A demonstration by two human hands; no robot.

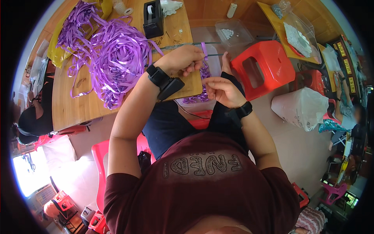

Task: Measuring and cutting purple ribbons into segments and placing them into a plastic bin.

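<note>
A heap of loose purple ribbon (117, 62) spreads over the wooden table. Two thin metal rods (213, 55) stick out past the table's right edge, and a short strip of purple ribbon (203, 50) is looped over them. My left hand (181, 59) is closed at the table edge, its fingertips pinching at that strip. Just below and to the right, my right hand (225, 92) has its index finger and thumb brought together; anything between them is too small to make out. Beneath both hands, a clear plastic tub (212, 64) holds many short purple ribbon pieces.
A black tape dispenser (152, 19) and a yellow bag (58, 48) stand on the table. To the right are a red stool (269, 64), a white plastic sack (300, 107) and a clear box (237, 33) with small white pieces. Other people sit at both sides.
</note>
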